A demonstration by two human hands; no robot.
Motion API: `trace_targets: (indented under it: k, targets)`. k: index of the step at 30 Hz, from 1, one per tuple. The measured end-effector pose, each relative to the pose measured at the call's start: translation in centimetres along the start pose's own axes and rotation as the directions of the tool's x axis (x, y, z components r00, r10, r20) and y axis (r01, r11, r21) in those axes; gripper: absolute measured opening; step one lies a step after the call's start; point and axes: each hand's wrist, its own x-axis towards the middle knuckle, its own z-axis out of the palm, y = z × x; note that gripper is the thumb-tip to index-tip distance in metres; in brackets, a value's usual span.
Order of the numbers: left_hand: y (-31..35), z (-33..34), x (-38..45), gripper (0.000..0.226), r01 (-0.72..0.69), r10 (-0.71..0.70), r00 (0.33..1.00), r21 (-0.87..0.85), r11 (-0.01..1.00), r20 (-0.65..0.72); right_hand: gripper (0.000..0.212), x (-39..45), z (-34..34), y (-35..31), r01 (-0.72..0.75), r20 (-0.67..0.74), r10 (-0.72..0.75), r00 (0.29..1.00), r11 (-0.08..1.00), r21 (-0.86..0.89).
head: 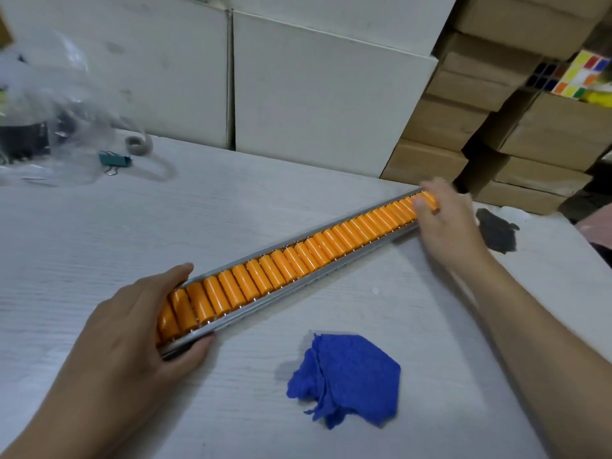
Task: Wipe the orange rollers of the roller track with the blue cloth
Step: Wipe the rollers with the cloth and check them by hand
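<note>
A long metal roller track (299,284) with several orange rollers (298,260) lies diagonally across the white table, from near left to far right. My left hand (132,329) grips its near end, thumb under the rail and fingers over the far side. My right hand (443,220) holds the far end, fingers curled over the last rollers. The crumpled blue cloth (347,376) lies on the table just in front of the track, between my arms, touched by neither hand.
White table (99,226) with a dark stain (496,230) at the far right. A teal binder clip (114,159), a tape roll (137,144) and clear plastic bags (49,127) sit far left. White boxes (314,94) and brown cartons (480,111) stand behind; a puzzle cube (583,74) rests on them.
</note>
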Motion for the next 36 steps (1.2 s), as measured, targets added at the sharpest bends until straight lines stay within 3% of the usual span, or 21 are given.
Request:
trace_targets:
  k: [3,5,7,10,13,15,17,19,22,25,28,32,36]
  targets:
    - [0.0,0.0,0.0,0.077,-0.004,0.004,1.0,-0.004,1.0,-0.002,0.037,-9.7,-2.4,-5.3,0.127,0.32,-0.194,0.927,0.967,0.22]
    - [0.1,0.1,0.0,0.077,-0.006,0.006,1.0,0.001,1.0,0.001,0.047,-14.8,-3.1,-7.1,0.266,0.514,-0.347,0.784,0.937,0.227]
    - [0.1,0.2,0.0,0.077,-0.008,0.009,1.0,0.005,1.0,-0.012,0.062,-18.1,-2.3,-7.3,0.356,0.594,-0.422,0.685,0.905,0.232]
    - [0.0,0.3,0.1,0.077,-0.004,0.004,1.0,0.002,1.0,-0.011,0.057,-20.2,-0.2,-6.6,0.582,0.558,-0.495,0.666,0.813,0.026]
    - [0.0,0.3,0.1,0.078,-0.002,0.002,1.0,0.005,1.0,0.002,0.036,-20.1,0.8,-5.7,0.584,0.392,-0.576,0.717,0.804,0.112]
    - [0.1,0.2,0.1,0.077,-0.002,0.002,1.0,-0.007,1.0,-0.006,0.036,-19.5,0.7,-5.4,0.567,0.272,-0.588,0.762,0.808,0.16]
    - [0.0,0.3,0.2,0.076,-0.008,0.008,1.0,-0.01,1.0,-0.009,0.029,-17.8,-0.3,-5.9,0.338,0.192,-0.415,0.889,0.879,0.336]
    - [-0.2,0.3,0.3,0.078,-0.03,0.029,1.0,-0.001,1.0,-0.011,0.023,-14.4,-1.4,-6.0,0.115,0.052,-0.167,0.985,0.842,0.527]
    - [-0.5,0.3,0.5,0.078,-0.04,0.04,0.999,-0.002,0.999,-0.009,0.018,-7.1,-2.4,-4.2,0.087,-0.265,0.062,0.962,0.852,0.517]
    - [-0.6,0.4,0.6,0.076,-0.066,0.066,0.998,-0.004,0.998,-0.014,0.022,0.1,-1.7,-1.4,0.022,-0.411,0.185,0.893,0.894,0.448]
    - [-0.5,0.5,0.4,0.075,-0.037,0.036,0.998,-0.024,0.999,-0.048,0.028,5.3,-0.4,1.7,-0.101,-0.413,0.253,0.875,0.93,0.355]
    - [-0.2,0.4,0.2,0.076,0.021,-0.026,0.997,-0.066,0.998,-0.078,0.022,8.1,1.8,4.6,-0.293,-0.256,0.33,0.909,0.941,0.172]
    - [-0.3,0.0,-0.1,0.077,0.031,-0.035,0.998,-0.067,0.997,-0.061,0.02,7.5,2.6,5.1,-0.287,-0.21,0.301,0.93,0.953,0.093]
